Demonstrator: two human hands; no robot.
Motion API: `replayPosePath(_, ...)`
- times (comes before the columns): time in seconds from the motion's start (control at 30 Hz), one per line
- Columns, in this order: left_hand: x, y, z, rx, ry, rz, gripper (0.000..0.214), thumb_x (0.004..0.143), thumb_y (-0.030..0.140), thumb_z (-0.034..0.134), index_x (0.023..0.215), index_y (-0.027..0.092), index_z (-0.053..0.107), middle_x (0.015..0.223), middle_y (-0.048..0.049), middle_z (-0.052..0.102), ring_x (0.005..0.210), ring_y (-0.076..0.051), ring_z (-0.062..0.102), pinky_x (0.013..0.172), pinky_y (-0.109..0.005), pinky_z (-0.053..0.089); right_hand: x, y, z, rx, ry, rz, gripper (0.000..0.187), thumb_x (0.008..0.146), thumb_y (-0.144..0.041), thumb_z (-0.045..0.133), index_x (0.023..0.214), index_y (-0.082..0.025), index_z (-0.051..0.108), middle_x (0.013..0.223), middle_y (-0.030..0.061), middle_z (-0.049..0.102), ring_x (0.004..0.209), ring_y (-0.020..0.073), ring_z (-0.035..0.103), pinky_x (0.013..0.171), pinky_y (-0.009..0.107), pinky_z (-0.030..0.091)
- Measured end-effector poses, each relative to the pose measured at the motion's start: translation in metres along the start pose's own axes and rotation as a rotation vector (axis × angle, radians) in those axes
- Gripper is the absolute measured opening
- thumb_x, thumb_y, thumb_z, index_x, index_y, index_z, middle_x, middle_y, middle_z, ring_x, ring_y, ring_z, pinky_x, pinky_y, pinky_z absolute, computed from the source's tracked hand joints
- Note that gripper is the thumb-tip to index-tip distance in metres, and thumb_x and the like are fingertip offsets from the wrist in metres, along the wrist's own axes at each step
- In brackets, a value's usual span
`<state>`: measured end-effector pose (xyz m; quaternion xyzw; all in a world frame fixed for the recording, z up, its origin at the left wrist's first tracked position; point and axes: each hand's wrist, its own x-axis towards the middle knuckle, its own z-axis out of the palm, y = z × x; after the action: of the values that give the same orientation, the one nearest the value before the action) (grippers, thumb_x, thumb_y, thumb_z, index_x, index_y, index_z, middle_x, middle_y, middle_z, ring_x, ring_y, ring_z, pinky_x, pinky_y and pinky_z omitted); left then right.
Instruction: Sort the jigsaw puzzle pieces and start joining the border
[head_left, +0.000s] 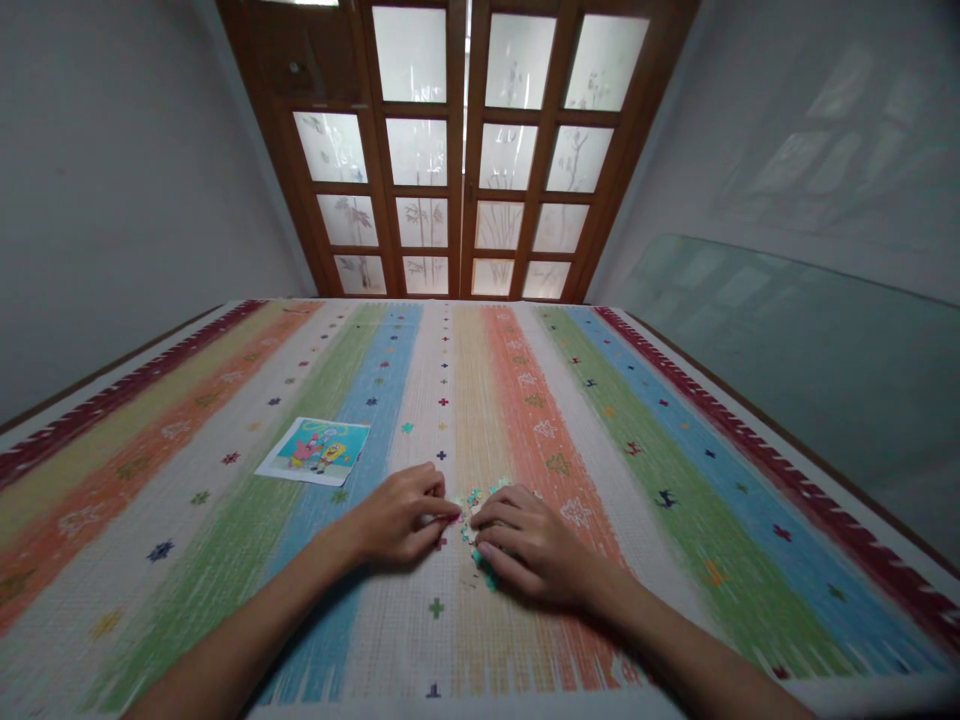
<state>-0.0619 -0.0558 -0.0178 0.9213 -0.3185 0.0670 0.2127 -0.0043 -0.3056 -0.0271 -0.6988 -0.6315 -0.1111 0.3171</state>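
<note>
My left hand (401, 522) and my right hand (529, 545) rest close together on a striped, many-coloured cloth (675, 470) that covers a table. Between and under the fingers lies a small heap of jigsaw pieces (474, 497), teal, white and pink. My left hand's fingers are curled, and its thumb and forefinger pinch a small piece at the heap's left edge. My right hand lies curled over the heap and hides most of it. A cartoon picture card (315, 450) lies flat to the left, about a hand's width from my left hand.
A wooden door with frosted glass panes (465, 150) stands beyond the table's far edge. Grey walls close in on both sides. A sheet of glass (810, 350) leans against the right wall beside the table's right edge.
</note>
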Motion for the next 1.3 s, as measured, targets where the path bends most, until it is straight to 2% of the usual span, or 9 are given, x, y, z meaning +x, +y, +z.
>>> replayPosePath(0.17, -0.003, 0.000, 0.005, 0.156, -0.026, 0.051, 0.015, 0.087, 0.016, 0.060, 0.097, 0.020, 0.070, 0.083, -0.0054, 0.060, 0.079, -0.022, 0.052, 0.072, -0.036, 0.045, -0.001, 0.001, 0.003, 0.020, -0.020, -0.005, 0.029, 0.107, -0.021, 0.044, 0.095, -0.017, 0.070, 0.097, 0.0091, 0.076, 0.094, 0.0235, 0.066, 0.087, 0.044, 0.051)
replayPosePath(0.3, -0.005, -0.004, 0.008, 0.117, 0.021, 0.009, 0.019, 0.088, 0.014, 0.055, 0.100, 0.019, 0.069, 0.086, -0.0063, 0.060, 0.079, -0.022, 0.054, 0.072, -0.036, 0.046, -0.002, 0.001, 0.004, 0.022, -0.010, -0.002, 0.028, 0.106, -0.022, 0.045, 0.096, -0.017, 0.071, 0.097, 0.0090, 0.076, 0.095, 0.0236, 0.066, 0.088, 0.044, 0.052)
replayPosePath(0.4, -0.004, -0.006, 0.009, 0.055, 0.094, -0.017, 0.026, 0.089, 0.013, 0.052, 0.107, 0.018, 0.069, 0.096, -0.0087, 0.063, 0.087, -0.023, 0.057, 0.076, -0.036, 0.049, -0.002, 0.001, 0.003, 0.030, -0.038, 0.012, 0.027, 0.106, -0.022, 0.045, 0.103, -0.017, 0.071, 0.101, 0.0096, 0.076, 0.098, 0.0233, 0.066, 0.090, 0.044, 0.052)
replayPosePath(0.53, -0.003, -0.007, 0.010, 0.047, 0.160, 0.057, 0.031, 0.088, 0.010, 0.050, 0.113, 0.016, 0.067, 0.110, -0.0118, 0.069, 0.099, -0.026, 0.060, 0.087, -0.043, 0.052, -0.002, 0.000, 0.000, 0.037, -0.087, 0.045, 0.028, 0.107, -0.025, 0.044, 0.119, -0.017, 0.069, 0.118, 0.0112, 0.075, 0.112, 0.0247, 0.065, 0.101, 0.046, 0.050)
replayPosePath(0.67, -0.003, -0.009, 0.012, 0.136, 0.174, 0.113, 0.028, 0.089, 0.008, 0.050, 0.109, 0.014, 0.068, 0.110, -0.0122, 0.074, 0.099, -0.028, 0.062, 0.085, -0.045, 0.052, -0.004, -0.001, -0.002, 0.035, -0.189, 0.138, 0.045, 0.106, -0.036, 0.048, 0.144, -0.013, 0.054, 0.142, 0.0181, 0.064, 0.140, 0.0295, 0.050, 0.113, 0.049, 0.044)
replayPosePath(0.77, -0.001, -0.011, 0.014, 0.204, 0.170, 0.081, 0.027, 0.090, 0.009, 0.051, 0.108, 0.015, 0.070, 0.108, -0.0123, 0.075, 0.099, -0.029, 0.063, 0.084, -0.045, 0.052, -0.005, -0.001, 0.002, 0.011, -0.284, 0.186, 0.058, 0.106, -0.046, 0.049, 0.153, -0.012, 0.045, 0.153, 0.0213, 0.054, 0.149, 0.0304, 0.039, 0.119, 0.052, 0.037)
replayPosePath(0.9, 0.002, -0.016, 0.014, 0.260, 0.190, 0.037, 0.030, 0.090, 0.009, 0.051, 0.112, 0.015, 0.071, 0.109, -0.0131, 0.075, 0.101, -0.030, 0.063, 0.085, -0.047, 0.053, -0.006, 0.001, 0.009, -0.005, -0.348, 0.200, 0.062, 0.107, -0.053, 0.046, 0.154, -0.013, 0.046, 0.159, 0.0185, 0.047, 0.154, 0.0304, 0.031, 0.125, 0.054, 0.026)
replayPosePath(1.1, -0.001, -0.016, 0.008, 0.252, 0.226, -0.014, 0.030, 0.084, 0.011, 0.055, 0.108, 0.019, 0.071, 0.109, -0.0103, 0.074, 0.102, -0.030, 0.059, 0.088, -0.047, 0.050, -0.005, -0.001, 0.006, 0.028, -0.327, 0.193, 0.057, 0.108, -0.052, 0.046, 0.151, -0.014, 0.049, 0.157, 0.0158, 0.050, 0.152, 0.0306, 0.034, 0.127, 0.055, 0.021)
replayPosePath(1.3, 0.000, -0.013, 0.009, 0.215, 0.140, -0.011, 0.029, 0.083, 0.014, 0.055, 0.105, 0.018, 0.073, 0.102, -0.0104, 0.069, 0.095, -0.028, 0.056, 0.085, -0.044, 0.050, -0.003, -0.002, 0.004, 0.033, -0.343, 0.209, 0.061, 0.108, -0.052, 0.045, 0.155, -0.013, 0.045, 0.161, 0.0164, 0.044, 0.155, 0.0303, 0.028, 0.128, 0.055, 0.021)
